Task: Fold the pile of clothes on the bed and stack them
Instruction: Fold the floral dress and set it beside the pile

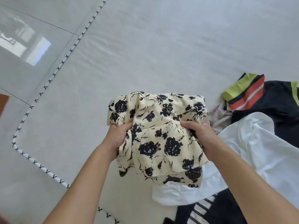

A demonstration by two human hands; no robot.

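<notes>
A single wide-angle view is given, taken from the person's head and aimed forward and steeply down. Both forearms are seen entering from the bottom edge, so the left hand [117, 139] and right hand [200, 135] are met close to the lens, near the middle of the frame. The bed [161, 54] is seen from above and fills most of the picture, stretching away toward the top. Its piped edge [53, 75] is shown bowed by the lens, running diagonally down the left. Beyond that edge, glossy floor [24, 75] is caught at far left.
</notes>
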